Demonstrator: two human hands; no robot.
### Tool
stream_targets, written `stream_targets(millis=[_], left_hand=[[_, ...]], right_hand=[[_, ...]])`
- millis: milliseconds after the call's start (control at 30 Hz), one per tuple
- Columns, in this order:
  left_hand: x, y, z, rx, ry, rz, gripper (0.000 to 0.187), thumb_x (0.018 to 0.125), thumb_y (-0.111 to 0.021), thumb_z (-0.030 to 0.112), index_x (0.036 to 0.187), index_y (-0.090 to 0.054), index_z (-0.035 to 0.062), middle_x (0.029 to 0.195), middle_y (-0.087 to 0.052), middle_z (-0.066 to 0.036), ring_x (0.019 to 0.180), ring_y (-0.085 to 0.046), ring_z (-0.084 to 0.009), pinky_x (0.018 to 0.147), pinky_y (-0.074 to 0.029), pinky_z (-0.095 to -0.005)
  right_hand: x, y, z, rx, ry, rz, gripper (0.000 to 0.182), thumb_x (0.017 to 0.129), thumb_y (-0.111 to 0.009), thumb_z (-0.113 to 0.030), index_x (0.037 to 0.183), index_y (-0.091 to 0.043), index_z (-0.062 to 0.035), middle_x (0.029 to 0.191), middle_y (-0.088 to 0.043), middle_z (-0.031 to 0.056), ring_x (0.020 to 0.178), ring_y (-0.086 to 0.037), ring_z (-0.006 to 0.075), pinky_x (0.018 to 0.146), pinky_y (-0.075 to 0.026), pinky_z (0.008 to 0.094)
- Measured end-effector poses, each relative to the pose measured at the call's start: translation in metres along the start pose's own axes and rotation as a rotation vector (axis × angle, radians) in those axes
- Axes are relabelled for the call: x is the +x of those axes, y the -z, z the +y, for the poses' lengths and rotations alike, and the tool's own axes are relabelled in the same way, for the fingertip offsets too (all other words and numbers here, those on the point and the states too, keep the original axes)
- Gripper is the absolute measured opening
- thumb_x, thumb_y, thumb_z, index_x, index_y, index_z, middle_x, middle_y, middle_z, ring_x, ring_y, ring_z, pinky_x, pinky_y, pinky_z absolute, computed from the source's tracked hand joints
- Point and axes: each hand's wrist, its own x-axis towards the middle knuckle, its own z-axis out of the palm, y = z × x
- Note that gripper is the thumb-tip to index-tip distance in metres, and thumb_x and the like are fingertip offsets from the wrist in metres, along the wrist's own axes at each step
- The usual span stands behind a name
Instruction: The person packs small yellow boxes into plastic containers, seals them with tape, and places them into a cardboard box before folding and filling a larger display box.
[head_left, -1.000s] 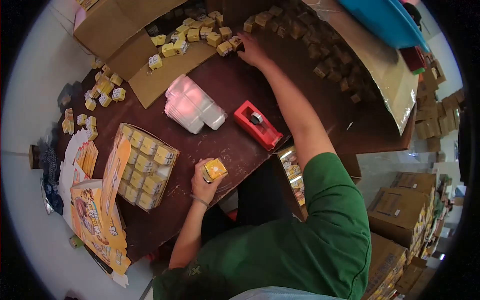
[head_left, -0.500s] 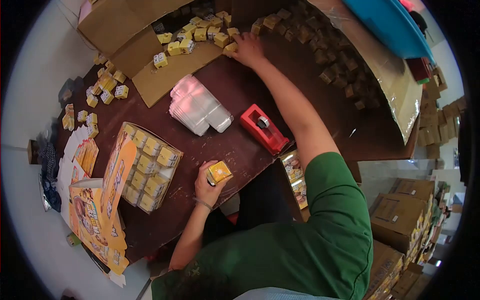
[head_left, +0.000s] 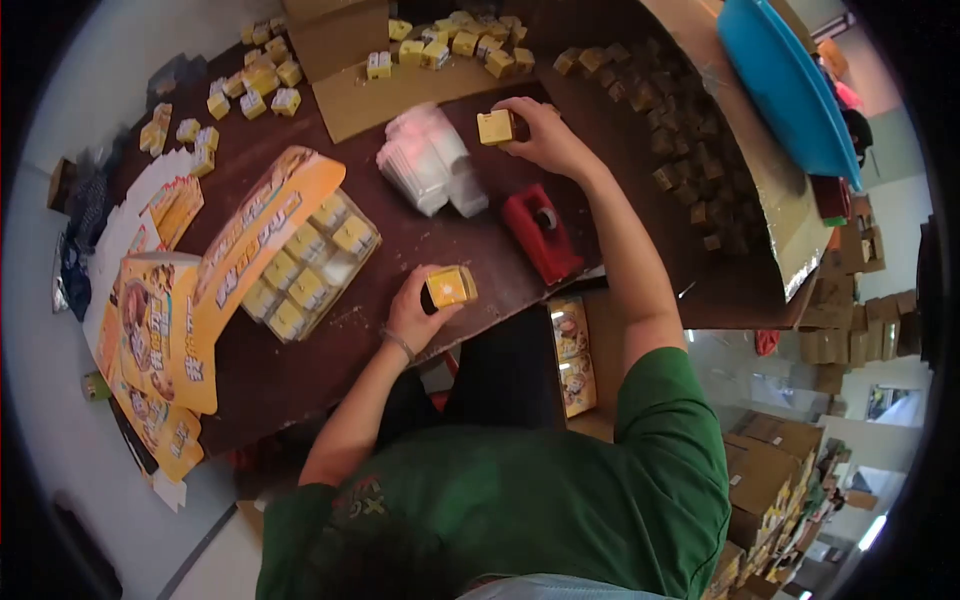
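Note:
My left hand (head_left: 412,312) is closed around a small box with an orange-yellow top (head_left: 453,287), near the table's front edge. My right hand (head_left: 548,138) grips another small yellow box (head_left: 494,127) between thumb and fingers, above the table. Between the hands lies a stack of clear plastic sleeves (head_left: 428,165). A red tape dispenser (head_left: 540,235) stands below my right hand. Left of my left hand is an orange printed display carton (head_left: 262,222), its lid raised, filled with rows of small boxes (head_left: 308,290).
Loose yellow boxes (head_left: 465,43) lie at the back by an opened cardboard carton (head_left: 345,100). More brown-looking small boxes (head_left: 680,140) sit in shadow at the right. A blue basin (head_left: 780,90) rests there. Printed cartons (head_left: 572,360) are in a box below the table edge.
My right hand has drawn back from the pile at the rear, bringing a small yellow box with it. My left hand still holds its box. The camera view has shifted.

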Motion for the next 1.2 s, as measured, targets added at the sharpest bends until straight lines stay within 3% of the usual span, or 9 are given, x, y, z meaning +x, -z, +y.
stream_targets(millis=[167,333,467,567,667,767,967,1100,1200], left_hand=[[-0.015,0.005,-0.017,-0.200,-0.033,0.135,0.060,0.072,-0.083,0.012,0.123,-0.051,0.0077,0.114,-0.064,-0.013,0.107,-0.064,-0.0275,0.090,-0.050,-0.0367],[-0.029,0.021,0.004,0.042,-0.007,0.194,0.059,0.074,-0.082,0.013,0.123,-0.049,0.0075,0.112,-0.064,-0.015,0.107,-0.064,-0.0310,0.090,-0.050,-0.0373],[-0.033,0.029,-0.003,0.035,-0.036,0.161,0.061,0.073,-0.082,0.014,0.124,-0.049,0.0067,0.113,-0.063,-0.015,0.108,-0.063,-0.0321,0.091,-0.049,-0.0383],[-0.043,0.032,-0.013,0.037,-0.046,0.156,0.061,0.075,-0.078,0.003,0.128,-0.047,0.0073,0.116,-0.062,-0.010,0.109,-0.062,-0.0226,0.092,-0.049,-0.0346],[-0.049,0.035,-0.013,0.051,-0.025,0.154,0.060,0.075,-0.077,0.002,0.127,-0.048,0.0076,0.117,-0.062,-0.010,0.110,-0.062,-0.0232,0.092,-0.049,-0.0350],[-0.048,0.036,-0.011,0.039,-0.049,0.168,0.063,0.073,-0.083,0.017,0.125,-0.049,0.0067,0.114,-0.063,-0.015,0.108,-0.063,-0.0322,0.091,-0.050,-0.0380],[-0.049,0.038,-0.007,0.037,-0.055,0.167,0.060,0.074,-0.082,0.019,0.123,-0.049,0.0068,0.114,-0.062,-0.015,0.108,-0.062,-0.0316,0.091,-0.049,-0.0382],[-0.050,0.038,-0.009,0.013,-0.042,0.151,0.060,0.074,-0.082,0.018,0.123,-0.049,0.0065,0.116,-0.061,-0.014,0.109,-0.061,-0.0321,0.093,-0.048,-0.0384],[-0.047,0.038,-0.013,0.017,-0.026,0.143,0.059,0.074,-0.082,0.019,0.122,-0.049,0.0065,0.119,-0.060,-0.014,0.111,-0.060,-0.0332,0.095,-0.047,-0.0394]], right_hand=[[-0.083,-0.033,-0.072,0.097,-0.019,-0.275,0.051,0.074,-0.076,-0.014,0.120,-0.056,-0.0023,0.107,-0.059,0.0166,0.098,-0.062,0.0330,0.086,-0.051,0.0370],[-0.128,-0.124,-0.078,0.239,-0.178,-0.100,0.052,0.077,-0.074,-0.012,0.122,-0.049,-0.0031,0.107,-0.062,0.0210,0.096,-0.062,0.0410,0.083,-0.052,0.0447],[-0.144,-0.156,-0.092,0.008,-0.302,0.061,0.059,0.077,-0.071,-0.007,0.129,-0.043,-0.0075,0.106,-0.063,0.0240,0.099,-0.061,0.0447,0.082,-0.051,0.0493],[-0.151,-0.160,-0.091,-0.004,-0.318,0.047,0.062,0.079,-0.066,-0.002,0.135,-0.040,-0.0080,0.109,-0.061,0.0242,0.100,-0.060,0.0447,0.083,-0.051,0.0495],[-0.149,-0.145,-0.108,-0.124,-0.285,0.076,0.061,0.080,-0.060,0.003,0.136,-0.040,-0.0071,0.111,-0.059,0.0226,0.101,-0.059,0.0441,0.084,-0.050,0.0489],[-0.139,-0.126,-0.130,-0.154,-0.202,0.009,0.055,0.078,-0.058,0.005,0.131,-0.048,-0.0072,0.112,-0.058,0.0185,0.104,-0.059,0.0400,0.086,-0.051,0.0452],[-0.072,-0.114,-0.121,-0.327,0.252,-0.310,0.035,0.076,-0.061,0.002,0.110,-0.064,-0.0070,0.110,-0.060,0.0118,0.109,-0.057,0.0307,0.090,-0.051,0.0388],[-0.058,-0.113,-0.100,-0.177,0.326,-0.202,0.039,0.077,-0.060,0.002,0.116,-0.063,-0.0037,0.122,-0.060,0.0138,0.117,-0.054,0.0337,0.096,-0.048,0.0395],[-0.086,-0.100,-0.096,-0.057,0.293,-0.319,0.046,0.079,-0.067,-0.003,0.125,-0.060,-0.0048,0.127,-0.057,0.0172,0.120,-0.053,0.0359,0.100,-0.046,0.0401]])
